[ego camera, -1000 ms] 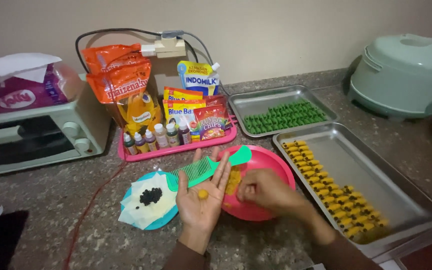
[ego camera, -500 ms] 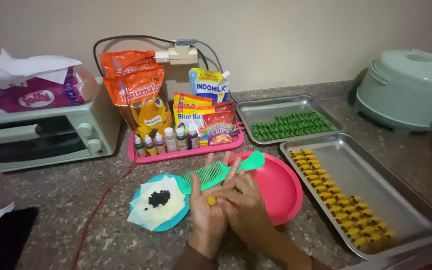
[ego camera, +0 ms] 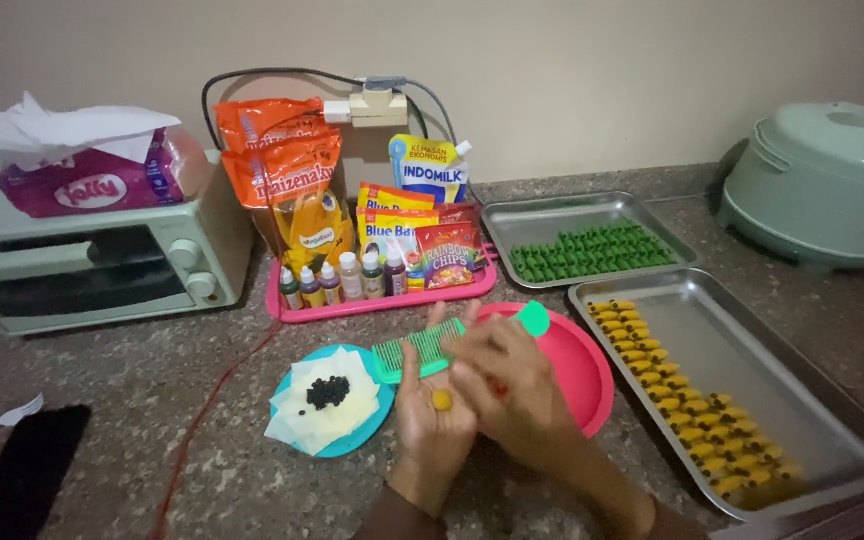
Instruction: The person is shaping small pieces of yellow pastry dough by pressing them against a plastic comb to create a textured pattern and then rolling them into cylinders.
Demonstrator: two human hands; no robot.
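Left hand [ego camera: 435, 415] lies palm-up, grip released, cradling 1 yellow dough ball [ego camera: 442, 400]; the blurred right hand [ego camera: 507, 390] hovers beside it, its grip impossible to tell, above the pink plate [ego camera: 582, 365].

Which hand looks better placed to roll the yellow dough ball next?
Probably the right hand: it hovers over the left hand, which lies palm up cradling the yellow dough ball. The left is occupied as the supporting surface.
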